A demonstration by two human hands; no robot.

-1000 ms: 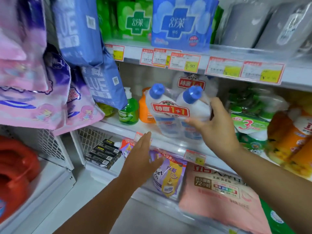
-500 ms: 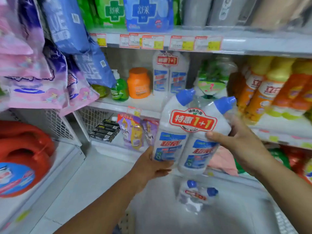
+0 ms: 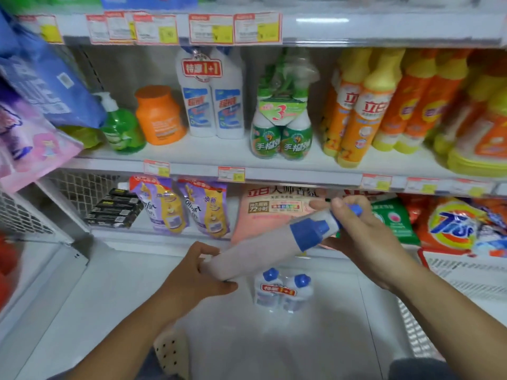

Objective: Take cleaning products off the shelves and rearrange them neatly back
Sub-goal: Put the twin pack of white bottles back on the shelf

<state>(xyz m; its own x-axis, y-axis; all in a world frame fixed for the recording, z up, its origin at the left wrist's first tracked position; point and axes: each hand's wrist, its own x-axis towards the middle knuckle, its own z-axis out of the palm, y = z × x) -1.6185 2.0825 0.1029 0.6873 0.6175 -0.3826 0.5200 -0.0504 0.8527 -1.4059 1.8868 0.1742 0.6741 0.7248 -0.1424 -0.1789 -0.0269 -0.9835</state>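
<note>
White 2-bottle pack (image 3: 255, 256) tilted sideways: left hand (image 3: 189, 281) grips its base, right hand (image 3: 367, 239) grips its blue-capped necks

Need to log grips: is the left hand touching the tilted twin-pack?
Touching. Head view: the left hand grips the base of the tilted twin-pack.

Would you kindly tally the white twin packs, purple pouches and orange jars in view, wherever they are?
twin packs: 3
purple pouches: 2
orange jars: 1
Total: 6
</note>
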